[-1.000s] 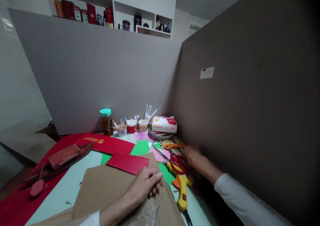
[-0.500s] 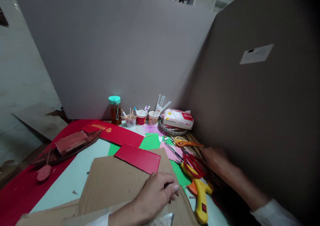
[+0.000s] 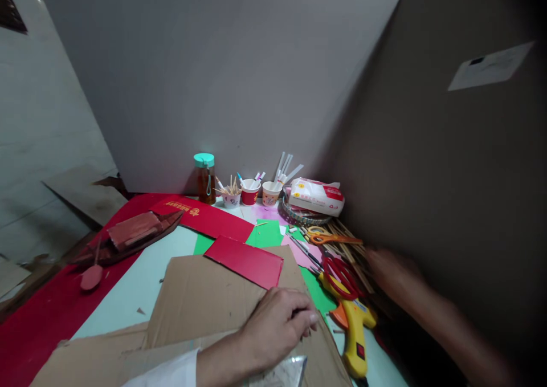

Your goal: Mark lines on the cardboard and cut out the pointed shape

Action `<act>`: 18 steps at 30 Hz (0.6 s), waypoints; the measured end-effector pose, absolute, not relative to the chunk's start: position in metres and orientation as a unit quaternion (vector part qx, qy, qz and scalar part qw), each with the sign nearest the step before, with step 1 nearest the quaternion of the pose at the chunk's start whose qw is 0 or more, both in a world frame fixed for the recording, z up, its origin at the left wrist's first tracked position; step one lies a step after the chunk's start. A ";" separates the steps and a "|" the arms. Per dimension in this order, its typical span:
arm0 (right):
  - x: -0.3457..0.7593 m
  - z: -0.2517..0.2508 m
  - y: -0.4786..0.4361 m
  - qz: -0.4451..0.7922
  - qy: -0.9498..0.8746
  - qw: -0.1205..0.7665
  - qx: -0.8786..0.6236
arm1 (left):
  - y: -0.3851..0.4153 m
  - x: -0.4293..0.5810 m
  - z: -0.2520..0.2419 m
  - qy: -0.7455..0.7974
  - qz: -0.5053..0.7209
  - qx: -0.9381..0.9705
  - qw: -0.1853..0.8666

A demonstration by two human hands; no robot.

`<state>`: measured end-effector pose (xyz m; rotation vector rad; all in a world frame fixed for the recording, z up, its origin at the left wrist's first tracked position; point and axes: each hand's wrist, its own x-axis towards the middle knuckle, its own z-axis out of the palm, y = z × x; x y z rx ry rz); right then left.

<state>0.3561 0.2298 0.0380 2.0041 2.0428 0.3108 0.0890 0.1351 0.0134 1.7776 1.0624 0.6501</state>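
Note:
My left hand [image 3: 280,324] rests on a brown cardboard sheet [image 3: 205,307], fingers curled loosely and pressed on the board. A red card piece [image 3: 245,260] lies on the cardboard's far edge. My right hand [image 3: 393,273] reaches to the right side by a bundle of thin wooden sticks [image 3: 348,244]; it is smeared by motion and its fingers do not show clearly. Red-handled scissors [image 3: 339,273] and a yellow glue gun [image 3: 352,330] lie just left of it.
Orange scissors [image 3: 327,237], green paper [image 3: 265,233], several paper cups with pens and sticks [image 3: 250,192], a teal-lidded bottle [image 3: 205,177] and a tissue pack [image 3: 316,196] sit at the back. A red cardboard boat model [image 3: 128,236] lies left. Grey and brown partition boards wall the desk.
The view has tilted down and shifted, so the shelves left the picture. My right hand has drawn back from the sticks toward me and is blurred. The left hand stays on the cardboard.

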 end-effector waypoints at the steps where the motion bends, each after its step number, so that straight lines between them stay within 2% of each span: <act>1: 0.356 0.040 0.228 0.103 0.700 0.135 0.694 | 0.136 0.089 0.013 0.433 0.263 0.725 0.466; 12: 0.359 0.064 0.200 0.109 0.699 0.104 0.699 | 0.137 0.080 0.010 0.411 0.254 0.723 0.494; 18: 0.375 0.065 0.181 0.122 0.704 0.048 0.698 | 0.139 0.077 0.008 0.400 0.260 0.722 0.501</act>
